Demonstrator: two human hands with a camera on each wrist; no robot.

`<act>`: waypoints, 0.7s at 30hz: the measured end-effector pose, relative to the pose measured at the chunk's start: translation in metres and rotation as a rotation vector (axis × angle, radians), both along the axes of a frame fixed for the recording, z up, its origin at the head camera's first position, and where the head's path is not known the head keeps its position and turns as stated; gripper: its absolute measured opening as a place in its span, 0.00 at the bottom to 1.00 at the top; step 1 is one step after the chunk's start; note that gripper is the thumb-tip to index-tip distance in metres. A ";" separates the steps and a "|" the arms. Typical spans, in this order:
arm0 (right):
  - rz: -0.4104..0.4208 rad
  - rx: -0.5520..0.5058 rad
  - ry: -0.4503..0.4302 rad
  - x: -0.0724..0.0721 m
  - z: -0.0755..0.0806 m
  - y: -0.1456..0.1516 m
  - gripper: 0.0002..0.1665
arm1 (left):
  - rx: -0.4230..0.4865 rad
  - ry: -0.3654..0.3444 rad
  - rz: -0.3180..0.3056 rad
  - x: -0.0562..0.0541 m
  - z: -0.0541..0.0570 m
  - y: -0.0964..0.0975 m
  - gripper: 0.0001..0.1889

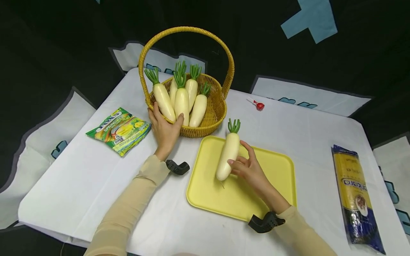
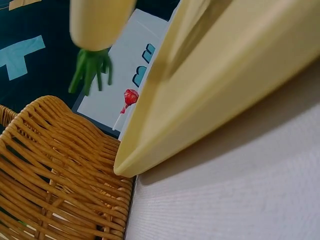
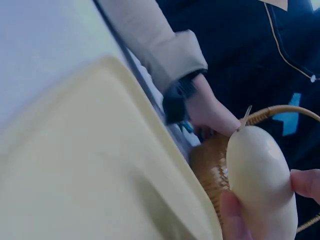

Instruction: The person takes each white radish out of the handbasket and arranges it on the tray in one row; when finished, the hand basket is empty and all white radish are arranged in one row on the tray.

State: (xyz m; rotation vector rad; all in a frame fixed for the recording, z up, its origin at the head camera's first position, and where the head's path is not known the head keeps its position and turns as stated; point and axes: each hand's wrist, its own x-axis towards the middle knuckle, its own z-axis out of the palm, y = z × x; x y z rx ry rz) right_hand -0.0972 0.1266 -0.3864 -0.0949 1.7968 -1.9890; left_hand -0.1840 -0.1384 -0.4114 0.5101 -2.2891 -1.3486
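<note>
A white radish (image 1: 229, 156) with short green stalks is held over the yellow tray (image 1: 278, 188). My right hand (image 1: 251, 170) grips it from the right side, thumb and fingers on opposite sides of its body, as the right wrist view also shows. My left hand (image 1: 164, 129) holds the near left rim of the wicker basket (image 1: 195, 132), its thumb lying over the edge by the radishes. Several more white radishes (image 1: 182, 106) stand in the basket with their green tops up. In the left wrist view, the left hand itself is hidden.
A green and yellow candy bag (image 1: 121, 131) lies left of the basket. A red lollipop (image 1: 258, 106) is at the back of the table (image 1: 320, 142). Along the right side lies a yellow and blue pasta packet (image 1: 357, 197). The basket's tall handle (image 1: 185, 29) arches above the radishes.
</note>
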 end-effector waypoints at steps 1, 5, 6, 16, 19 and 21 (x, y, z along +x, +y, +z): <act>0.005 0.009 -0.006 0.003 -0.002 -0.001 0.47 | 0.000 0.000 -0.001 0.000 0.000 0.000 0.50; 0.044 0.057 -0.025 0.013 -0.011 -0.009 0.47 | -0.003 -0.007 -0.005 -0.001 0.000 -0.001 0.50; 0.054 0.067 -0.026 0.016 -0.012 -0.011 0.48 | -0.002 -0.008 -0.004 -0.001 0.000 -0.002 0.50; 0.102 0.143 -0.007 0.029 -0.017 -0.035 0.50 | 0.000 -0.004 0.001 -0.001 0.000 -0.001 0.50; 0.093 0.166 -0.003 0.030 -0.018 -0.041 0.49 | 0.001 -0.006 0.001 0.000 0.001 -0.001 0.50; 0.090 0.176 0.006 0.030 -0.018 -0.044 0.47 | -0.001 -0.004 0.005 0.000 0.001 -0.001 0.50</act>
